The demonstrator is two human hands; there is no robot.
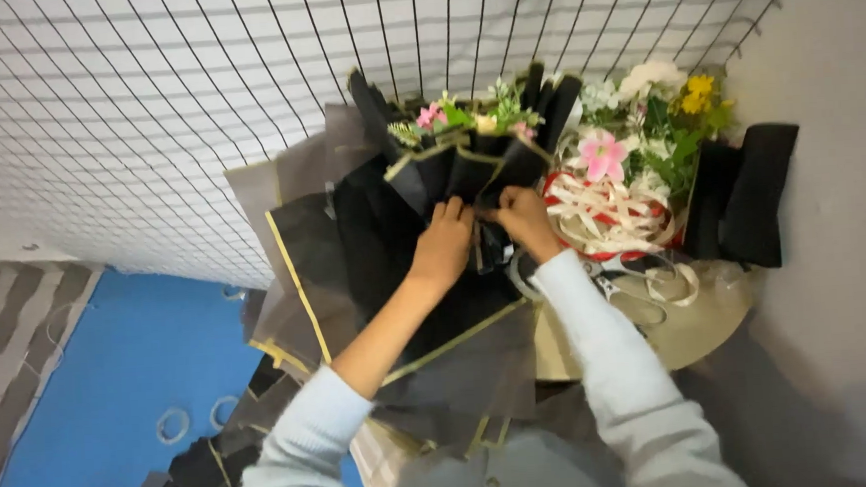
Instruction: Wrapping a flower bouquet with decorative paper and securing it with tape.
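Pinching black wrap (449, 172) between left hand (443, 243), right hand (527, 218).

Both arms are stretched forward in pale sleeves, pushed up on the left forearm. The left hand (443, 245) and right hand (526, 218) are brought close together, fingers curled, apparently in a pinching grip.

Both arms wear long, pale blue-grey sleeves of a soft, slightly ribbed knit — the left sleeve (295, 447) is pushed up so the forearm is bare, the right sleeve (616, 363) reaches the wrist. The left hand (443, 245) and right hand (527, 218) are bare — no gloves, rings or watch visible.
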